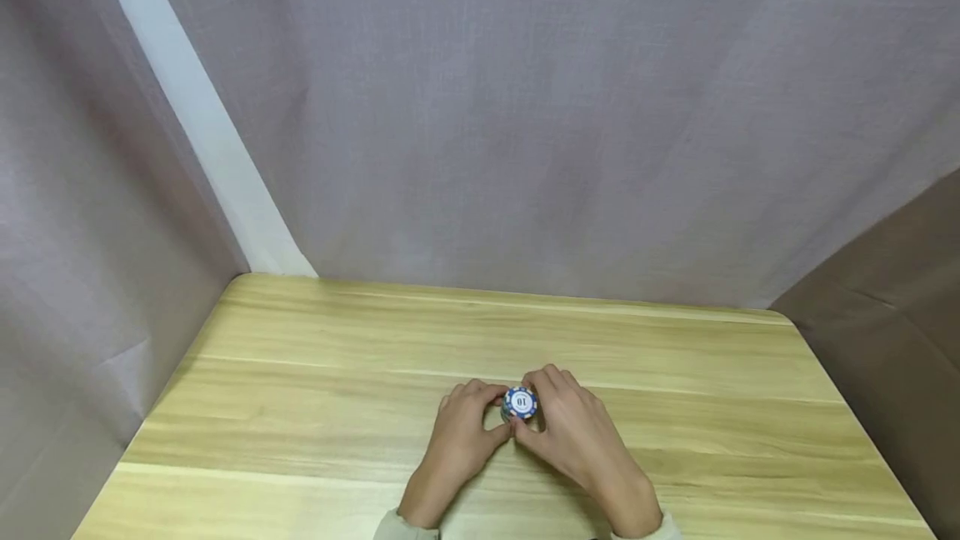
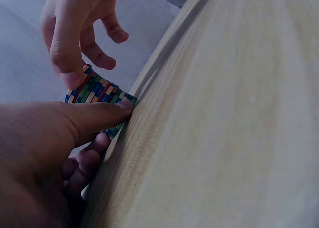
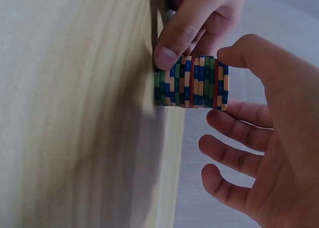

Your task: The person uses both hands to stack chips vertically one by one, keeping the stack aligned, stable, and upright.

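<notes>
A tall stack of poker chips [image 3: 192, 86] stands on the table, its edges striped in blue, green, red and cream. On top, a blue and white chip [image 1: 521, 402] shows the number 10 upside down. My left hand [image 1: 461, 436] grips the lower part of the stack, with its thumb [image 2: 102, 116] along the side near the tabletop. At the upper end, my right hand [image 1: 577, 427] pinches the topmost chips between thumb and index finger. Its other fingers [image 3: 232, 158] are spread apart, off the stack.
The light wood-grain table [image 1: 337, 423] extends around both hands. Grey curtains [image 1: 525, 123] hang behind and at the left, with a white strip [image 1: 202, 123] at the back left. Darker brown cloth [image 1: 892, 340] borders the right side.
</notes>
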### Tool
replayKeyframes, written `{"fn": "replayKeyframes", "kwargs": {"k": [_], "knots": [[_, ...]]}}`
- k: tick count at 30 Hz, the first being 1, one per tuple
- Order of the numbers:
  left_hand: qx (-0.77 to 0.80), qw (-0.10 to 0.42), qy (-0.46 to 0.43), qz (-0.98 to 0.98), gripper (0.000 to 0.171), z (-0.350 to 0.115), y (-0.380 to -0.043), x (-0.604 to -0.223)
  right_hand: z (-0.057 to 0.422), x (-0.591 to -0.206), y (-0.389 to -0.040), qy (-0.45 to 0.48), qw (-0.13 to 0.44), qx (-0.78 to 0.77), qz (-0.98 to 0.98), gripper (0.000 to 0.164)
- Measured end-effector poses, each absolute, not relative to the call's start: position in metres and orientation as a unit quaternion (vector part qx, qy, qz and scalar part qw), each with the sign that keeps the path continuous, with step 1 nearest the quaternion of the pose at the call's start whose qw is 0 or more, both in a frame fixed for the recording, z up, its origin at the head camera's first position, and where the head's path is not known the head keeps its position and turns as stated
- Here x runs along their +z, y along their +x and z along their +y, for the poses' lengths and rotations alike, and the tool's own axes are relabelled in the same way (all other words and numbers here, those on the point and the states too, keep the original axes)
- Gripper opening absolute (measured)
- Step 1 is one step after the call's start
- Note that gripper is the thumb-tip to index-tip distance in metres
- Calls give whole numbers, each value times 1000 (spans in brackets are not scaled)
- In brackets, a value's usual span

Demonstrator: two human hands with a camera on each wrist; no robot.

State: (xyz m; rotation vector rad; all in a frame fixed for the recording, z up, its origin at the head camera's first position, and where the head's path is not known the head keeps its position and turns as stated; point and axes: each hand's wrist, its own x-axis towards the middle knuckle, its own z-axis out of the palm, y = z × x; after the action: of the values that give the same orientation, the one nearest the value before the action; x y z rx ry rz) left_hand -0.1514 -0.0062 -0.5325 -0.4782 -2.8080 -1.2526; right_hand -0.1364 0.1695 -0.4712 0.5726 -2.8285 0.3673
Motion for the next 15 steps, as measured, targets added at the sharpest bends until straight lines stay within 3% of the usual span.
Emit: {"fn": "replayKeyframes", "kwargs": {"k": [15], "knots": [[-400, 17, -155, -903, 49, -6, -152, -532, 170, -476, -138, 197, 118, 143, -963, 35]]}}
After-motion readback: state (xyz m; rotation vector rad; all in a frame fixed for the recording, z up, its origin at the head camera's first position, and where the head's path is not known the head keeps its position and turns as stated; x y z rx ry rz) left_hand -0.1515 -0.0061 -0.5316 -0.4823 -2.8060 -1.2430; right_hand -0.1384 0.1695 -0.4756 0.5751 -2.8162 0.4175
